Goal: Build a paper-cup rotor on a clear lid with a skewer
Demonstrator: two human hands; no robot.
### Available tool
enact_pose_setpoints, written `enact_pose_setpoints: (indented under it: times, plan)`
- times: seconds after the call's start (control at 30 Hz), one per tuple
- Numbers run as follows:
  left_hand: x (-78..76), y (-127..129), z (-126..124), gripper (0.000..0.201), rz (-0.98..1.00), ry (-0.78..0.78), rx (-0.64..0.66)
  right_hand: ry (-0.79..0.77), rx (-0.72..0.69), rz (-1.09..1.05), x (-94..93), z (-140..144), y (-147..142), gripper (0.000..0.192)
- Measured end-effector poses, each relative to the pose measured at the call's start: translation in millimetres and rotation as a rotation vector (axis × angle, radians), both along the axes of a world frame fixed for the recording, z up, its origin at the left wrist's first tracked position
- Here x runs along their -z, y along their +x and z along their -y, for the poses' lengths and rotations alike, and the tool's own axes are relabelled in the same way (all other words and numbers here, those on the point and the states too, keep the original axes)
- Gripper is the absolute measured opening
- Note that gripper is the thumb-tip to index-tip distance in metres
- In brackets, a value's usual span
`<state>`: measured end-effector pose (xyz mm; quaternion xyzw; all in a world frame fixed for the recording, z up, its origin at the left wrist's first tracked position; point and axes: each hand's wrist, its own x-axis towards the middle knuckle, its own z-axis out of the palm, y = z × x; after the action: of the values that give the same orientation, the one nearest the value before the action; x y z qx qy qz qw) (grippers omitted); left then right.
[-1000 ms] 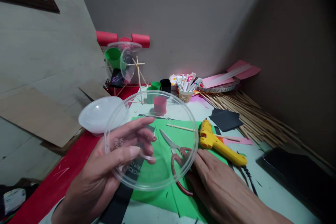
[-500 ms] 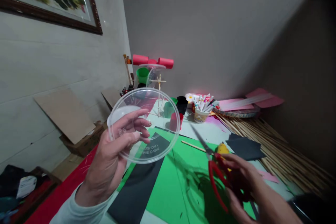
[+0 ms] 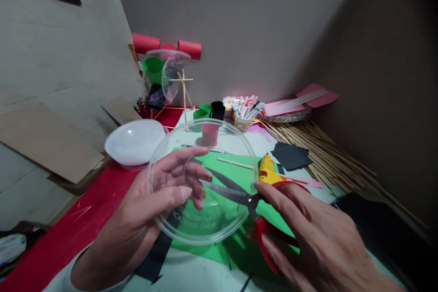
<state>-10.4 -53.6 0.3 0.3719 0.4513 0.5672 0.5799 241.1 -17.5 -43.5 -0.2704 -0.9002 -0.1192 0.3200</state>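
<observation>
Holding the clear plastic lid [image 3: 219, 219] up in my left hand [image 3: 150, 210], thumb on the near face & fingers curled behind, pinched on its left rim, lid tilted over the green paper [image 3: 236, 171]. My right hand [image 3: 318, 242] is closed round the red handles of the scissors [image 3: 246, 198], w/ the blades together and their tips reaching behind the lid toward my left fingertips; can't tell if steel touches plastic. Half a sec ago the scissors were well right of the lid, blades pointing up & away; a sec ago they lay flat on the green paper w/ my right hand just resting beside them. Lid has dropped back low over the paper vs. half a sec ago. Yellow glue gun [image 3: 267, 169] sits just right of the lid, white bowl [image 3: 135, 143] just left of it, pink cup [image 3: 210, 134] and marker cup [image 3: 242, 118] beyond it.
</observation>
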Motion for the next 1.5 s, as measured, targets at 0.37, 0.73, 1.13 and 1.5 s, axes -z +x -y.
enact_pose_setpoints:
  times: [0.37,0.73,1.13,1.5]
  plan:
    - [0.2,5,2,0.036,0.04,0.029,0.016,0.024,-0.009,0.0,3.6,-5,1,0.036]
    - [-2.2,12,7,0.024,0.069,-0.161,-0.027,0.09,-0.027,0.033,0.2,-7,-1,0.022]
    - [-1.1,10,11,0.023,0.014,-0.24,0.017,0.052,-0.073,0.065,1.5,-8,3,0.02]
    - [2.1,11,8,0.026,0.011,-0.185,0.002,0.079,-0.068,0.109,-0.7,-6,1,0.02]
